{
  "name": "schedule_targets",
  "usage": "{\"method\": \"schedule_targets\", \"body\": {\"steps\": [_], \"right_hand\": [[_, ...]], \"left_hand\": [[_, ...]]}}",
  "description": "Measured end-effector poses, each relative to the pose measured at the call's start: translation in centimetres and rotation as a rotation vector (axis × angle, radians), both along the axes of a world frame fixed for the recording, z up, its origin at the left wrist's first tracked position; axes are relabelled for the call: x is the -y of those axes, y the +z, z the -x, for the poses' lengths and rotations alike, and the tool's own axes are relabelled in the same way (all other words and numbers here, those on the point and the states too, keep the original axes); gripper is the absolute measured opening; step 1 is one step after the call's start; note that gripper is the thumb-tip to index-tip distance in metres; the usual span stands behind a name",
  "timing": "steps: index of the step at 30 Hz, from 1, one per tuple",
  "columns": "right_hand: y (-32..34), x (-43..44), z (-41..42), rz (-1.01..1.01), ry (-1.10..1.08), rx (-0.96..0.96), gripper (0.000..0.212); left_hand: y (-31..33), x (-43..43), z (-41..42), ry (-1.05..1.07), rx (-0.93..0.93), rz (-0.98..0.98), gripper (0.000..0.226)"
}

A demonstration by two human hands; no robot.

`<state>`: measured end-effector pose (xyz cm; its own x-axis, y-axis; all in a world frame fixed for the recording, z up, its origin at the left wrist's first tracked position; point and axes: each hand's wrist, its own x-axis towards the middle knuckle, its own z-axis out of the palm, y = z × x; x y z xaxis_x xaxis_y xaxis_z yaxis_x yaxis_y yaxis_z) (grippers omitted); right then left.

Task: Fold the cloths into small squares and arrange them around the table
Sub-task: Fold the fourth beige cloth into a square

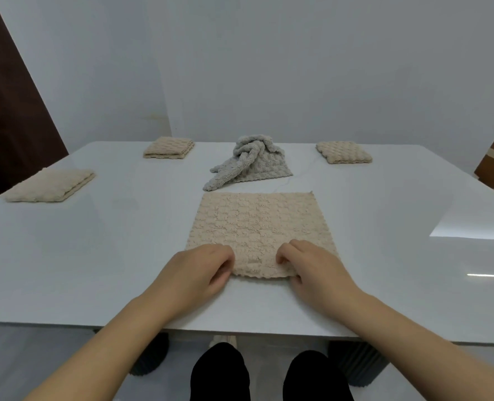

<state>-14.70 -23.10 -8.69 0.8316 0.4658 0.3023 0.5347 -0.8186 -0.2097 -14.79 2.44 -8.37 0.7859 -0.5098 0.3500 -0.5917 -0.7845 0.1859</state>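
Beige cloth [257, 227], unfolded and spread flat as a single square, is laid on the white bench [95, 256] directly in front of the person, with its near edge not far from the bench's front rim. Its near-left corner is pinched by the left hand [199, 270], whose fingers are curled onto the fabric. Its near-right corner is gripped in the same way by the right hand [312, 267], with the fingers bent over the edge. Both hands are held low against the bench surface.

A grey cloth [251, 163] is seen crumpled in a heap just beyond the far edge of the spread one, near the bench's middle. Three folded beige pieces are set out around the bench, well apart from each other: the left folded square [50, 185] by the left edge, the far-left folded square [169, 147] and the far-right folded square [344, 152] along the far edge. A pale wall [269, 68] is seen behind the bench, and a dark brown door [8, 111] to the left.
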Motion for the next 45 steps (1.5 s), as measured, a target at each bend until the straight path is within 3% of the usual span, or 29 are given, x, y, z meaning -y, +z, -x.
{"method": "schedule_targets", "body": {"steps": [3,6,11,16,19,23,26,34,37,41,45], "right_hand": [[0.1,1.7,-0.1,-0.071,-0.08,-0.004,0.028],[0.6,3.4,-0.5,-0.203,-0.1,-0.111,0.025],[1.3,5.7,-1.3,-0.547,-0.156,-0.293,0.029],[2.1,6.3,-2.7,-0.83,-0.221,-0.391,0.008],[2.1,6.3,-4.6,-0.873,-0.262,-0.421,0.024],[2.5,5.7,-7.8,-0.878,-0.323,-0.39,0.034],[2.6,5.2,-10.3,-0.804,-0.407,-0.306,0.031],[1.4,4.0,-15.0,-0.432,-0.537,-0.167,0.033],[0.5,3.9,-15.7,-0.337,-0.588,-0.114,0.021],[-0.3,3.6,-16.3,-0.244,-0.621,-0.002,0.019],[-0.9,3.5,-16.6,-0.171,-0.648,0.06,0.02]], "left_hand": [[-0.4,-1.4,-0.2,0.014,-0.045,-0.007,0.025],[-0.6,-3.3,-0.7,0.082,-0.102,0.049,0.029],[-0.3,-4.6,-0.5,0.226,-0.252,0.391,0.025],[0.3,-4.9,-1.4,0.303,-0.417,0.616,0.02],[1.0,-4.0,-2.9,0.368,-0.401,0.759,0.016],[1.6,-2.9,-6.5,0.461,-0.364,0.834,0.03],[1.8,-1.8,-9.6,0.563,-0.314,0.786,0.038],[0.8,0.3,-15.1,0.737,-0.255,0.372,0.031],[0.1,0.8,-15.7,0.786,-0.148,0.225,0.03],[-0.9,0.8,-16.1,0.801,0.014,0.163,0.028],[-1.1,1.0,-16.6,0.813,0.037,0.076,0.029]]}}
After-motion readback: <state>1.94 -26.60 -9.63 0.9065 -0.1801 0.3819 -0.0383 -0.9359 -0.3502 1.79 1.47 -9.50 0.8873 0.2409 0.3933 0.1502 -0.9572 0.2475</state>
